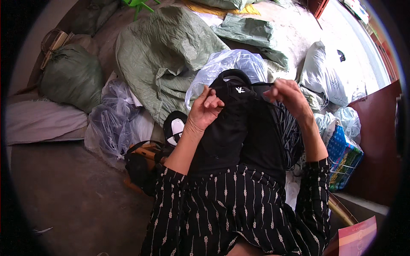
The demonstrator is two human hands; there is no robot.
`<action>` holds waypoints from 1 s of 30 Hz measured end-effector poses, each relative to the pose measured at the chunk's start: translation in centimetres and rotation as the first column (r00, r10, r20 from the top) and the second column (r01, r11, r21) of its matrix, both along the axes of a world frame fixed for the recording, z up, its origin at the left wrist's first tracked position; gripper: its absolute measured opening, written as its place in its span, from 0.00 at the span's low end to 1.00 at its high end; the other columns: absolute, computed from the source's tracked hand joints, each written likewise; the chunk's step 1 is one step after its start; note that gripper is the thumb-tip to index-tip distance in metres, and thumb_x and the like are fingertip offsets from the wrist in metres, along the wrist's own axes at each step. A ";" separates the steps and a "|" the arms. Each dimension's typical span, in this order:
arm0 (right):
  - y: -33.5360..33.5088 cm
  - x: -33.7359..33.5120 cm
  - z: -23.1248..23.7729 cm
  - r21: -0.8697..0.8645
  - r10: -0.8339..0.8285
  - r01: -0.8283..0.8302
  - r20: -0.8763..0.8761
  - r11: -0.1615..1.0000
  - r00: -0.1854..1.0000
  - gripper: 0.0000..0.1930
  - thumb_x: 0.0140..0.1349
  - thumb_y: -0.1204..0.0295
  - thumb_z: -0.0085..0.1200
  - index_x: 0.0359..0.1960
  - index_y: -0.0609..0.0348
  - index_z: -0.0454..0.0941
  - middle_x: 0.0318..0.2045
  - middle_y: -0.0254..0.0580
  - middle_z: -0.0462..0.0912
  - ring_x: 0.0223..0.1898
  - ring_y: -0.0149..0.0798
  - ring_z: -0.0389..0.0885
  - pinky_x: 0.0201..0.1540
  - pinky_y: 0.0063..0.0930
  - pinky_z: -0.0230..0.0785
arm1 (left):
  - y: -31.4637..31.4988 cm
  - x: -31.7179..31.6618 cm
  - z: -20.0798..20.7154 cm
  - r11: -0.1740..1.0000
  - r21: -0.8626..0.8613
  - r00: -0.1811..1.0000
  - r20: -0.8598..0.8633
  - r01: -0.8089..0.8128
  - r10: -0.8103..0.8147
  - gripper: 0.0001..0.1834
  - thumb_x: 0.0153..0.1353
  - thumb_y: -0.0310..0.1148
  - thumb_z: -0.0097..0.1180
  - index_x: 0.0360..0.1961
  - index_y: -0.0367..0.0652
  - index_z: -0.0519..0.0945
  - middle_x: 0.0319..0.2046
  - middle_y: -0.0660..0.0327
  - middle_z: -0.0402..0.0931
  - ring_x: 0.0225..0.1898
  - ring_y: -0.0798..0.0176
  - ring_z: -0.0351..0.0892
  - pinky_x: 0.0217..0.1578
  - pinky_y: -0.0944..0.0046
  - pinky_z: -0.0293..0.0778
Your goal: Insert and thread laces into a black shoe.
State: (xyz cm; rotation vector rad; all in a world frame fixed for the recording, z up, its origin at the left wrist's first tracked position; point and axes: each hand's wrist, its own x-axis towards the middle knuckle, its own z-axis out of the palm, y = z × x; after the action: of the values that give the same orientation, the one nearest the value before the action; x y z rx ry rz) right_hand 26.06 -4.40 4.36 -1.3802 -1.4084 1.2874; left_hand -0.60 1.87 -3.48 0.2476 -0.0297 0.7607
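Observation:
Across my knees, a thin black cord [259,85] runs between my two raised hands. My left hand [206,106] pinches its left end between thumb and forefinger, the other fingers curled. My right hand [285,94], slightly blurred, is closed at the right end. Between the hands lies a black item [232,92] with a white bird-shaped mark and a thick curved black loop [235,75] on its far side. Its full shape merges with my black trousers. Beside my right leg hangs a bundle of dark cords [290,136].
A black shoe with a white insole [176,128] lies left of my knee, near a small brown wooden seat [147,151]. Clear plastic bags [112,117], a large green woven sack [171,47] and white sacks [322,77] surround me. A blue patterned bag [341,149] stands right.

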 end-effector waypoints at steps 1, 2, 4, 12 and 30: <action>-0.4 0.1 0.2 0.059 0.018 0.003 -0.349 0.998 0.937 0.16 0.66 0.66 0.42 0.22 0.61 0.71 0.17 0.30 0.65 0.22 0.31 0.68 0.45 0.31 0.68 | 0.0 0.0 -0.2 0.999 0.015 0.999 -0.025 0.044 -0.043 0.19 0.67 0.43 0.44 0.36 0.37 0.77 0.14 0.67 0.68 0.22 0.67 0.72 0.43 0.59 0.75; -0.6 0.2 0.2 0.125 0.074 0.009 -0.641 0.992 0.764 0.16 0.67 0.66 0.41 0.22 0.60 0.71 0.16 0.29 0.65 0.22 0.31 0.68 0.49 0.33 0.68 | 0.1 0.2 -0.3 1.000 0.010 0.988 -0.153 0.001 0.001 0.19 0.67 0.43 0.45 0.34 0.36 0.77 0.11 0.68 0.67 0.20 0.67 0.72 0.41 0.61 0.76; -0.5 0.0 0.0 0.030 0.002 0.055 -0.888 0.998 0.461 0.16 0.67 0.65 0.41 0.23 0.59 0.72 0.16 0.29 0.66 0.23 0.32 0.70 0.50 0.35 0.68 | 0.1 0.4 -0.2 0.999 0.036 0.960 -0.278 -0.005 0.015 0.18 0.66 0.43 0.46 0.34 0.36 0.78 0.11 0.68 0.66 0.18 0.67 0.71 0.41 0.61 0.76; 1.6 -1.2 -1.5 -0.110 -0.192 0.192 -0.852 0.975 0.487 0.15 0.67 0.64 0.45 0.45 0.63 0.74 0.28 0.37 0.80 0.36 0.36 0.79 0.51 0.34 0.68 | -1.0 -0.9 -0.9 0.994 0.058 0.995 -0.012 -0.098 0.099 0.13 0.65 0.38 0.50 0.37 0.37 0.77 0.13 0.69 0.65 0.24 0.67 0.76 0.46 0.59 0.76; -3.3 -3.2 -4.8 0.631 -0.452 0.070 0.468 0.772 0.759 0.07 0.52 0.68 0.59 0.29 0.56 0.79 0.25 0.40 0.79 0.31 0.44 0.73 0.35 0.35 0.66 | 0.8 6.2 6.3 -0.372 0.627 0.386 0.120 0.685 0.915 0.03 0.51 0.30 0.57 0.28 0.46 0.80 0.27 0.63 0.72 0.33 0.58 0.72 0.34 0.58 0.68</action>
State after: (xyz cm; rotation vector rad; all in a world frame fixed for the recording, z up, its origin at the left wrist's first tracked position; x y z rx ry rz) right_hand 22.87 -7.69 -0.46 -1.5238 -1.7269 0.1360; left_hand 5.59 2.72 2.79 2.8920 0.5878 0.7090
